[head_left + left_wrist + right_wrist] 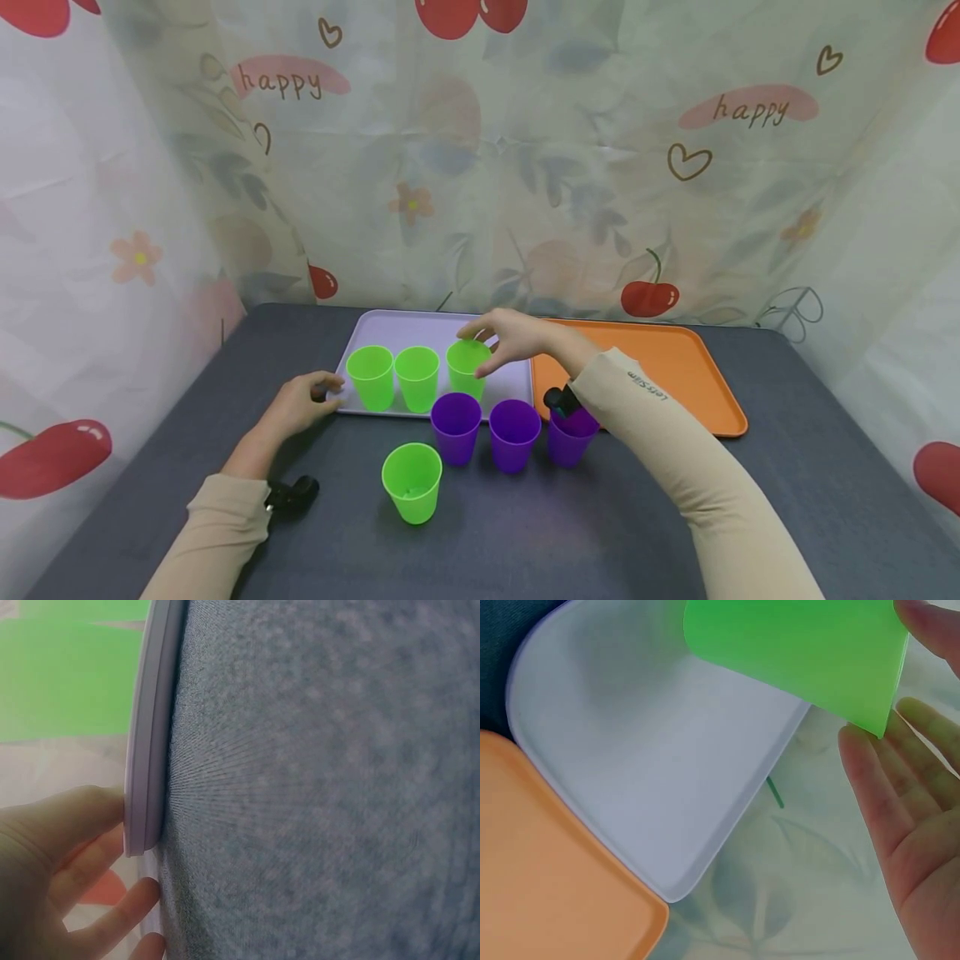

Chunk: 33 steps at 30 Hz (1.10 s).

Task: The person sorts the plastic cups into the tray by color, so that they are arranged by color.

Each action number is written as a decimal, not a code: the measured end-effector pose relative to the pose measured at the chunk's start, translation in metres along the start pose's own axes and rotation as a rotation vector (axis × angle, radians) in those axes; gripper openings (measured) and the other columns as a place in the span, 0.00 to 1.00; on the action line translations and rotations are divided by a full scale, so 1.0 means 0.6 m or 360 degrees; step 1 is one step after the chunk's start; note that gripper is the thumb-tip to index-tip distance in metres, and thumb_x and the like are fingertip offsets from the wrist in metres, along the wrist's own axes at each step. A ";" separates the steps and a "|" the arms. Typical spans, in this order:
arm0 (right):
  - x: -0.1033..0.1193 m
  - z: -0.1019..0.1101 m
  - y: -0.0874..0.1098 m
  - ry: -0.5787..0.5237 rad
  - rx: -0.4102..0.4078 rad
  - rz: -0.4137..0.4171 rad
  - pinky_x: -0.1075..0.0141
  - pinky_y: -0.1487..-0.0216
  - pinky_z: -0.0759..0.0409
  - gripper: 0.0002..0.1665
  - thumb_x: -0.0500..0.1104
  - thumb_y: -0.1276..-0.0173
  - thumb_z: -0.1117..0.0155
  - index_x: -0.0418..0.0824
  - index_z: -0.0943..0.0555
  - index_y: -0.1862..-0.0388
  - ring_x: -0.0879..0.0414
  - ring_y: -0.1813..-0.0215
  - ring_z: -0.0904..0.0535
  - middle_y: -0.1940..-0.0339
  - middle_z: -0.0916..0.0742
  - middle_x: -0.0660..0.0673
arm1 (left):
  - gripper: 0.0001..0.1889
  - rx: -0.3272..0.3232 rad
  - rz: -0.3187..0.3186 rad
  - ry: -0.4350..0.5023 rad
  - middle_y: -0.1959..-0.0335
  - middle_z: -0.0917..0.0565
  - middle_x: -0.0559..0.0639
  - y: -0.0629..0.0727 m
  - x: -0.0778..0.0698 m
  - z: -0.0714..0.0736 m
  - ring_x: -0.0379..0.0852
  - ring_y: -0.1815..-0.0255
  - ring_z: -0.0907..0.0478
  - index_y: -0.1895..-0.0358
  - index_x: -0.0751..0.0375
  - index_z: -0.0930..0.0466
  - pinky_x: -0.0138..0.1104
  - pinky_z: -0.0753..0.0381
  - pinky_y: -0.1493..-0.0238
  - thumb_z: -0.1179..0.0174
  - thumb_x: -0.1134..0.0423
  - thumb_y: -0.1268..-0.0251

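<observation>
My right hand (513, 340) holds a green cup (462, 379) by its rim, thumb at the near side and fingers at the far side. This cup stands at the right end of a row on the lavender tray (512, 385), beside a middle green cup (417, 385) and a left green cup (371, 383). At the tray's front left corner my left hand (296, 406) touches the edge with relaxed fingers; the left wrist view shows fingertips (112, 801) right at the tray rim (146, 772). In the right wrist view, the held green cup (802, 652) leans sideways across the picture.
In front of the trays stand three purple cups (513, 442) in a row, the right one partly behind my right wrist. Another green cup (413, 492) stands nearer on the dark table (525, 550). An orange tray (675, 367) adjoins the lavender tray on the right. Printed curtains surround the table.
</observation>
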State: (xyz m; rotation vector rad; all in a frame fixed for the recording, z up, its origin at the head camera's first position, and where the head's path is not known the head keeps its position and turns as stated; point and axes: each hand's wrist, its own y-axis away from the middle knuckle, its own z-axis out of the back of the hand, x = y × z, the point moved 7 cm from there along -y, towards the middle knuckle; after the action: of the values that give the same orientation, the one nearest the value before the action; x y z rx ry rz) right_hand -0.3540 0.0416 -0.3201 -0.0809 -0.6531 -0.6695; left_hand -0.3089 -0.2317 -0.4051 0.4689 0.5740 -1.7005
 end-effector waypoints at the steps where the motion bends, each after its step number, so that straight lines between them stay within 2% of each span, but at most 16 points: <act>1: 0.002 0.000 -0.001 0.0004 0.0002 0.0001 0.58 0.43 0.22 0.38 0.39 0.47 0.28 0.34 0.30 0.37 0.42 0.36 0.27 0.35 0.25 0.36 | 0.16 0.0001 0.0001 0.0000 0.57 0.17 0.65 0.000 0.000 0.000 0.63 0.53 0.23 0.52 0.69 0.22 0.53 0.26 0.50 0.38 0.65 0.42; 6: 0.003 -0.003 -0.007 0.0018 0.0027 -0.0002 0.60 0.44 0.22 0.38 0.40 0.47 0.28 0.33 0.30 0.37 0.42 0.36 0.27 0.36 0.25 0.37 | 0.16 0.0005 -0.0005 0.0007 0.56 0.18 0.65 0.001 -0.001 0.001 0.63 0.52 0.23 0.52 0.69 0.22 0.53 0.26 0.50 0.38 0.65 0.42; 26: 0.010 -0.015 -0.015 0.0091 0.0110 -0.0039 0.55 0.38 0.27 0.40 0.41 0.46 0.29 0.34 0.32 0.35 0.42 0.37 0.26 0.36 0.24 0.37 | 0.16 0.0035 0.0009 0.0007 0.55 0.18 0.66 0.002 -0.004 0.000 0.65 0.50 0.24 0.51 0.70 0.23 0.54 0.26 0.48 0.39 0.65 0.41; 33: 0.015 0.007 -0.004 0.0068 0.0013 -0.0010 0.54 0.38 0.27 0.37 0.43 0.43 0.30 0.38 0.31 0.35 0.43 0.38 0.25 0.37 0.23 0.38 | 0.17 0.0032 0.0011 0.0009 0.55 0.18 0.66 0.003 -0.003 0.000 0.64 0.51 0.24 0.50 0.70 0.23 0.53 0.26 0.48 0.39 0.65 0.41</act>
State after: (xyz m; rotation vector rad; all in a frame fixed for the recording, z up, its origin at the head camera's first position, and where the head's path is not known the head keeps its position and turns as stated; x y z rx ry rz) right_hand -0.3522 0.0359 -0.3117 -0.0570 -0.6154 -0.6727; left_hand -0.3071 -0.2307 -0.4041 0.4893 0.5592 -1.7002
